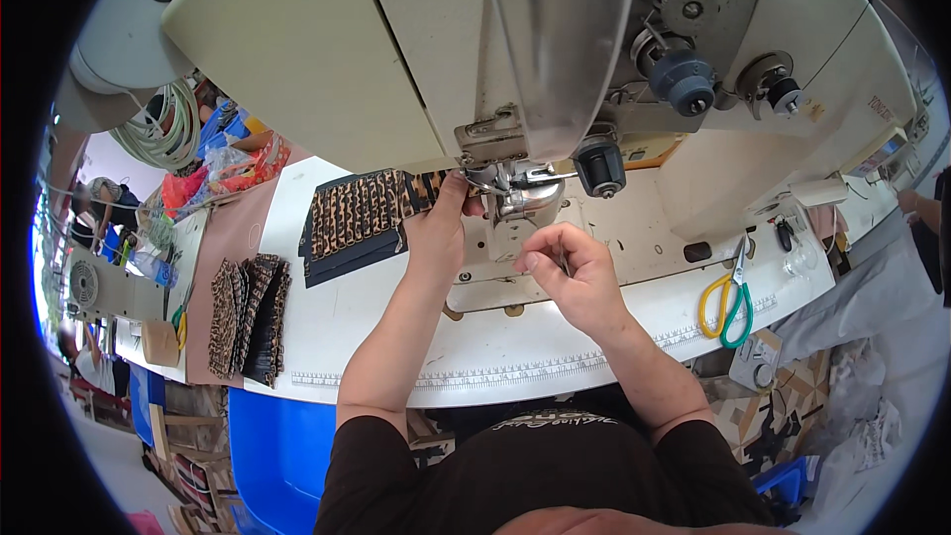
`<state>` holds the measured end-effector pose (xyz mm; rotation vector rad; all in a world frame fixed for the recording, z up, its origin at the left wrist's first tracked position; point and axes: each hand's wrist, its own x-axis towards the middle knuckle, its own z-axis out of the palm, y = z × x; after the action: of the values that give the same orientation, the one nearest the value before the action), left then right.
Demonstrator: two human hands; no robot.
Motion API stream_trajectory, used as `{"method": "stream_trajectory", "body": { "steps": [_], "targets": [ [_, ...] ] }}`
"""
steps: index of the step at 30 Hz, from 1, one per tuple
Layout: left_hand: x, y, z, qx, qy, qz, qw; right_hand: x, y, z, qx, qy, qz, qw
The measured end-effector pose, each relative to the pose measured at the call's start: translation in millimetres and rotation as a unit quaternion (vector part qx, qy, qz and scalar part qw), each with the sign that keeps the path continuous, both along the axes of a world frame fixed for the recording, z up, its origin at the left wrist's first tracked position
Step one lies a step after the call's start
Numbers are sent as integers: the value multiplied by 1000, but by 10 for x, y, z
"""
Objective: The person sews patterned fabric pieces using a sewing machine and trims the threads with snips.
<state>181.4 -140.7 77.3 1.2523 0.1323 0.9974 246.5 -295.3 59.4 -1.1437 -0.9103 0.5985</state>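
A sewing machine (525,193) stands in front of me, its presser foot and needle area at the middle. Just left of it, my left hand (443,223) grips the end of a leopard-print fabric piece (428,188) with thumb and fingers. That piece runs left over a stack of gathered leopard-print fabric pieces (357,208) lying on dark fabric (357,260). My right hand (575,272) is raised in front of the machine bed, right of the needle. Its fingers are curled into a pinch; what they hold, if anything, cannot be made out.
Another leopard-print bundle (248,317) lies on the left. Scissors (728,302) with yellow and green handles rest at the table's right. A measuring tape strip (475,376) follows the front edge. A blue bin (277,446) stands below left. The machine head (317,40) hangs overhead.
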Motion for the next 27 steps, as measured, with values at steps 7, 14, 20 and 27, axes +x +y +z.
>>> {"method": "stream_trajectory", "body": {
  "steps": [7,14,20,27],
  "targets": [
    [118,-43,6,-30,-31,20,999,63,-79,5,-20,-10,-14,1000],
    [20,-11,22,-89,-11,83,992,28,-37,-78,-29,3,4,1000],
    [-624,331,-91,-95,16,192,977,92,-113,-479,-58,-2,-40,997],
    [-1970,975,224,-53,100,323,940,8,-172,-807,-140,-68,-81,985]
  ]
}}
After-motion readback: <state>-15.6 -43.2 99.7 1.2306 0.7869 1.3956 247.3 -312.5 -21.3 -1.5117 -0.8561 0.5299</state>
